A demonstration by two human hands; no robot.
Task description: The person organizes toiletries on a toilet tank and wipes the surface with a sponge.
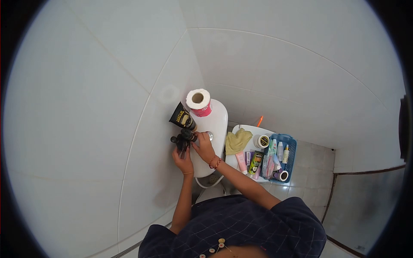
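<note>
1. A small black object (182, 139) is held over the left edge of the cistern lid (217, 122); its kind cannot be told. It is judged light, rigid and possibly slick, and best gripped around the middle.
2. The left hand (184, 160) is closed on it from below; the right hand (204, 147) is pinched at its top.
3. A black tube (182, 118) and a toilet roll (198, 102) are noted just behind, and a blue basket (293, 151) well apart.
</note>
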